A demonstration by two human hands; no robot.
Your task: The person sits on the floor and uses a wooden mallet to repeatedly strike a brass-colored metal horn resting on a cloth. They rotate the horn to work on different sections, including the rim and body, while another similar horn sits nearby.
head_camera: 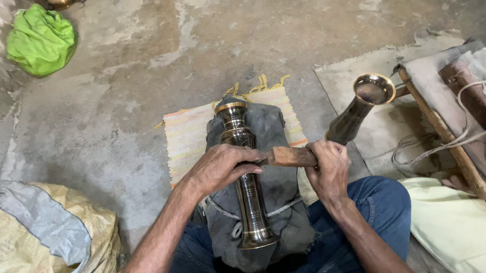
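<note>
Both hands, left hand [219,167] and right hand [328,170], clamp a wooden tool [289,156] across the brass stem [248,181]; a second brass piece [359,107] waits at two o'clock.

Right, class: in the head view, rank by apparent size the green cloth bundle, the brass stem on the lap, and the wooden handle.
1. Brass stem and green cloth bundle: look similar, and the bundle lies farther off, so unranked.
2. Wooden handle: smallest, partly hidden by both hands.

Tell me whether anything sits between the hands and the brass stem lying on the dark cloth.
Nothing visible does. The left hand already rests across the brass stem, and the right hand holds the wooden-handled tool that crosses it. The second brass piece stands off to the right, apart from them.
</note>
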